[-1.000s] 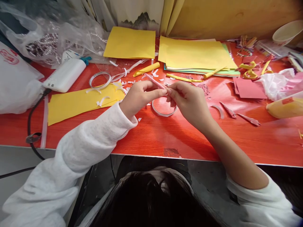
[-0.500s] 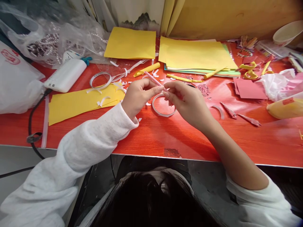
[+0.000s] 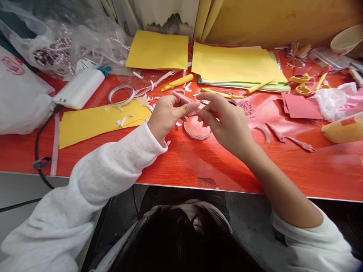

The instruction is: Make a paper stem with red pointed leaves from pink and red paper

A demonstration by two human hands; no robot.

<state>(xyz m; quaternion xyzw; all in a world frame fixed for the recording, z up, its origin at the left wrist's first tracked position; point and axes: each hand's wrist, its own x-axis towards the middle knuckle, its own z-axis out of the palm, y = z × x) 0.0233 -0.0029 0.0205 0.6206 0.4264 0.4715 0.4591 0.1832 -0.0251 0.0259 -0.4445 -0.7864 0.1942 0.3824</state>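
My left hand (image 3: 168, 114) pinches a thin pink rolled-paper tube (image 3: 180, 96) between thumb and fingers, its far end pointing up and left. My right hand (image 3: 224, 121) meets the tube's near end with bent, closed fingertips, which partly hide that end. Below the hands, a ring-shaped roll of tape (image 3: 195, 136) lies on the red table (image 3: 176, 166). Just beyond the left hand rests a yellow rolled-paper tube (image 3: 177, 82). A thinner yellow roll (image 3: 218, 93) lies past the right hand.
Yellow sheets (image 3: 159, 51) and a stack of coloured paper (image 3: 238, 64) lie at the back. On the left are yellow strips (image 3: 85, 126), another tape roll (image 3: 111, 99) and a white power bank (image 3: 81, 88). Red paper squares (image 3: 302, 105) and pink paper cones (image 3: 300, 143) lie right.
The pink tube has tipped lower and flatter, its far end dropping toward the left hand. The right fingers have shifted slightly at its near end. The view has moved a little.
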